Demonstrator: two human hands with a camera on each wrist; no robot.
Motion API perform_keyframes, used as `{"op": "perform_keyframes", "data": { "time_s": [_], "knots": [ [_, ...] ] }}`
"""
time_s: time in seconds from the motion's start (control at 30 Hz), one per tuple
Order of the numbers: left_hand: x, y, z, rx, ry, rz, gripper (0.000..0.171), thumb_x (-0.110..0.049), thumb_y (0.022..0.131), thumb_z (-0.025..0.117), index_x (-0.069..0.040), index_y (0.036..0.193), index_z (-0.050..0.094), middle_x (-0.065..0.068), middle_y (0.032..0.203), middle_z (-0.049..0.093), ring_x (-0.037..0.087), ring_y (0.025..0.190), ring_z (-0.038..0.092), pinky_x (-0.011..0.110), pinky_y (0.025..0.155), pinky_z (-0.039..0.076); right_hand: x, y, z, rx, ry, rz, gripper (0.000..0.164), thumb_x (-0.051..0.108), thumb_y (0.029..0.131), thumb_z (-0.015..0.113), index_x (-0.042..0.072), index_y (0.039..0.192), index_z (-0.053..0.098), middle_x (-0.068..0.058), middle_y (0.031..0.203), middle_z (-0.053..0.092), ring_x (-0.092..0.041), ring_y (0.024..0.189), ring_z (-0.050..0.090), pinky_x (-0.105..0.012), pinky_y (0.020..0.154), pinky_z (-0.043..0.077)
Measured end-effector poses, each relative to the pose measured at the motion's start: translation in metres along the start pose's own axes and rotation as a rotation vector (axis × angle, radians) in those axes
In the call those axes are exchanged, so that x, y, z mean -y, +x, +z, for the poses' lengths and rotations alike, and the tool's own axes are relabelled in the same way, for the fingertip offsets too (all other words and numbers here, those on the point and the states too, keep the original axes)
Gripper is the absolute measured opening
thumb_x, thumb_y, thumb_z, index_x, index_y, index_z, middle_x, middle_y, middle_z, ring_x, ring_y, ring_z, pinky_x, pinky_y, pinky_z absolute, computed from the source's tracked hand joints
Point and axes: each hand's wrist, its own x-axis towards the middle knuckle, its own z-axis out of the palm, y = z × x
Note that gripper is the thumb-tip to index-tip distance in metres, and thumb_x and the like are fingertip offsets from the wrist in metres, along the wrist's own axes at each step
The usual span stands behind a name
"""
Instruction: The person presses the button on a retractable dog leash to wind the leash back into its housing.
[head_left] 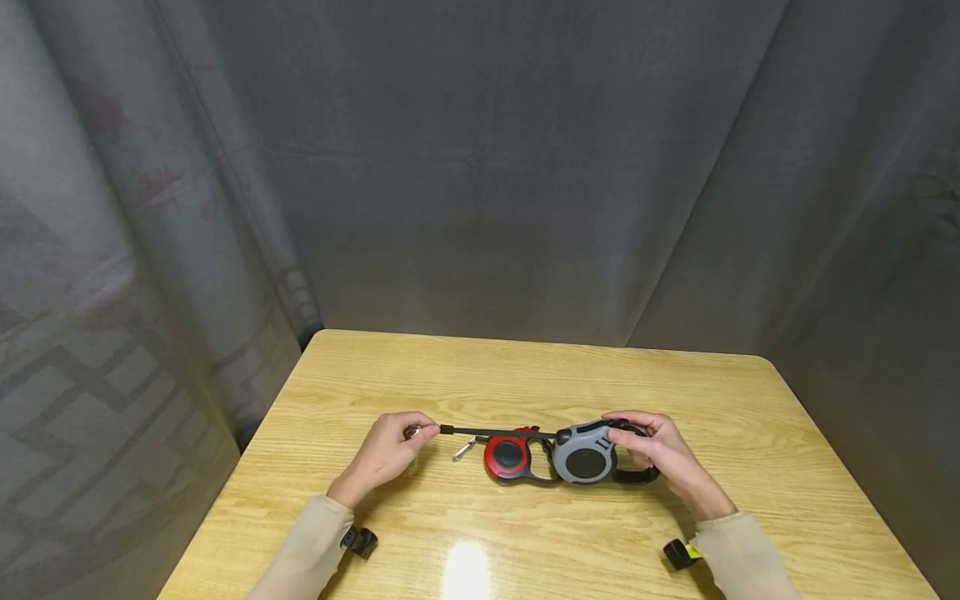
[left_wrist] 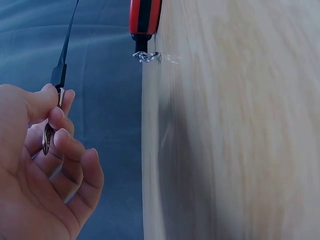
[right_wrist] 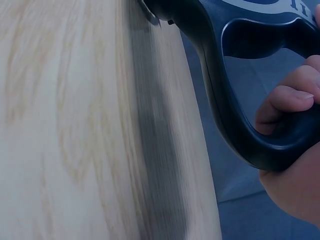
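Observation:
My right hand grips the black handle of a grey retractable dog leash, held above the table. From its housing a black strap runs left, pulled straight. At the strap's end my left hand pinches the metal clip between thumb and fingers, the other fingers loosely bent. Below the strap lies a red retractable leash with a black handle, partly overlapped by the grey one in the head view. Its own metal clip points left, near my left hand.
The wooden table has its far edge in front of a grey curtain, with more curtain at both sides. Small black devices sit at the left wrist and right wrist.

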Motion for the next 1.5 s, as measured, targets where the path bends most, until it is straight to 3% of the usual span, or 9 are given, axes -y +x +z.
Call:
{"op": "perform_keyframes", "data": {
  "time_s": [0.23,0.43,0.97,1.5],
  "knots": [
    [0.0,0.0,0.002,0.012,0.004,-0.004,0.011,-0.024,0.103,0.072,-0.022,0.103,0.082,-0.001,0.085,0.075,0.004,0.067,0.051,0.023,0.065,0.043,0.0,0.001,0.003,0.02,0.009,-0.017,0.027,0.003,0.102,0.066,0.016,0.121,0.079,0.013,0.077,0.061,-0.001,0.053,0.036,-0.037,0.047,0.02],
    [0.0,-0.002,0.002,0.016,0.006,-0.024,0.011,-0.024,0.103,0.071,-0.024,0.103,0.082,-0.001,0.085,0.075,0.005,0.066,0.051,0.023,0.065,0.043,0.0,0.002,0.004,0.018,0.005,-0.019,0.031,0.003,0.102,0.066,0.025,0.117,0.08,0.013,0.077,0.061,-0.001,0.053,0.036,-0.038,0.047,0.02],
    [-0.004,-0.002,0.005,0.032,-0.015,-0.008,0.01,-0.027,0.103,0.073,-0.024,0.103,0.082,0.001,0.086,0.076,0.004,0.067,0.052,0.023,0.066,0.044,0.002,0.003,0.013,0.038,0.049,-0.039,0.035,0.001,0.101,0.066,0.03,0.114,0.08,0.014,0.08,0.063,0.001,0.052,0.037,-0.033,0.046,0.021],
    [-0.008,0.0,0.01,0.046,-0.033,0.001,0.01,-0.027,0.102,0.073,-0.023,0.103,0.082,-0.001,0.089,0.077,0.003,0.069,0.055,0.023,0.068,0.047,0.001,0.005,0.019,0.042,0.068,-0.06,0.038,-0.001,0.101,0.066,0.031,0.113,0.081,0.014,0.08,0.064,0.001,0.053,0.037,-0.037,0.046,0.018]
  ]
}}
